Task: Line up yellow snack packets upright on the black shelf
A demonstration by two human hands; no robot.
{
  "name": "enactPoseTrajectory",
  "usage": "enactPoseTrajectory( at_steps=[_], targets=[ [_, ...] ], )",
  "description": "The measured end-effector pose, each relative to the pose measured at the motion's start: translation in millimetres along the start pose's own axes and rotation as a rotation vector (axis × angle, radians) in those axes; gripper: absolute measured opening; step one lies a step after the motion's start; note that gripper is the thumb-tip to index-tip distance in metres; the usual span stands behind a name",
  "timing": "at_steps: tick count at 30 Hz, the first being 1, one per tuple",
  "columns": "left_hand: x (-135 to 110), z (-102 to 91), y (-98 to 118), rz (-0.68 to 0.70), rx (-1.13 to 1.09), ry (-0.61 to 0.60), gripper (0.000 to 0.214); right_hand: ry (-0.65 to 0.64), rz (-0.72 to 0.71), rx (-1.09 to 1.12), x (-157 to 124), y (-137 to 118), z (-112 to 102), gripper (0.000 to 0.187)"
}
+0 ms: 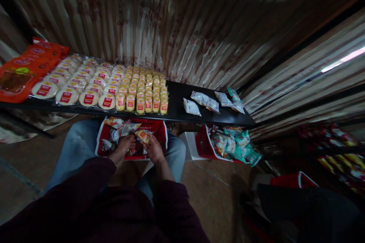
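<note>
A red basket (162, 131) sits between my knees, with mixed snack packets inside. My right hand (154, 149) is closed on a small yellow-and-red wrapped snack (142, 136) above the basket's right half. My left hand (127, 145) reaches over the basket's near rim among the packets. Its fingers are curled, and dim light hides what they hold, if anything. Just beyond, on a black shelf (176, 110), stand rows of small yellow wrapped snacks (142, 93). Left of these are rows of round white wrapped crackers (82, 81).
An orange snack bag (37, 64) lies at the shelf's left end. Several white packets (203, 100) are on its right part. Another red basket (203, 142) holds white and teal packets (239, 146). A person's dark-clothed leg (305, 201) is at lower right. Striped curtain (148, 15) hangs behind.
</note>
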State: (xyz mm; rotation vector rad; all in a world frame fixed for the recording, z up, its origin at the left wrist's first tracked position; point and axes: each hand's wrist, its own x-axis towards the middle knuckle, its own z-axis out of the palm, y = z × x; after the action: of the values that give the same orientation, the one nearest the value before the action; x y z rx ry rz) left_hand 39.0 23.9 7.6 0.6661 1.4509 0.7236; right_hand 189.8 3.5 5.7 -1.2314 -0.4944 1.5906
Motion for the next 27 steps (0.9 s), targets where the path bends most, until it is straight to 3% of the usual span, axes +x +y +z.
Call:
enactPoseTrajectory(
  at_steps=[5, 12, 20, 23, 27],
  targets=[
    [-20, 6.8, 5, 0.094, -0.125, -0.018, 0.021, -0.079, 0.093, 0.173, -21, -3, 12, 0.025],
    [-33, 11.2, 18, 0.152, -0.143, 0.043, 0.021, -0.144, 0.032, 0.152, -36, -2, 19, 0.032],
    [-45, 1.9, 27, 0.189, -0.108, 0.086, 0.042, -0.125, 0.05, 0.072, -31, -3, 14, 0.033],
    [-43, -1.7, 24, 0.189, -0.048, 0.034, 0.036, -0.117, 0.045, 0.032, -29, -2, 13, 0.041],
    [-36, -3.1, 14, 0.169, -0.125, 0.067, 0.025, -0.061, -0.01, 0.123, -27, 0, 12, 0.049]
  ],
)
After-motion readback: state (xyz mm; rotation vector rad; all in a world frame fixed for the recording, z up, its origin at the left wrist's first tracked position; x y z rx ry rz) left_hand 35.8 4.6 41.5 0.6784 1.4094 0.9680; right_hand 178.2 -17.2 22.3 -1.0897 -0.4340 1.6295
